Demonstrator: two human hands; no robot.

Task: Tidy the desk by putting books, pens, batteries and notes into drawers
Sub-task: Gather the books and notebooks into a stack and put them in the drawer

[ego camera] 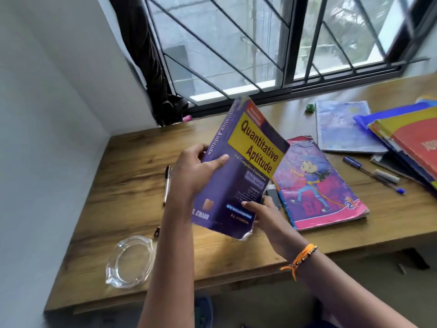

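Both of our hands clasp the purple Quantitative Aptitude book [243, 166], lifted clear of the wooden desk [118, 185]: our left hand [196, 169] curls round its spine with the thumb on the cover, and our right hand [262, 215] pinches the lower corner at 5 o'clock. We judge it is tilted up for carrying to a drawer, none in view. A pink children's book [319, 185] lies at its 3 o'clock, a white pen [167, 185] at 9 o'clock.

Orange thread bracelet [299, 258], bare forearms

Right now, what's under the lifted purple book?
Under the purple book: bare desk and a small dark object, partly covered, unidentifiable. The pink book lies beside it.
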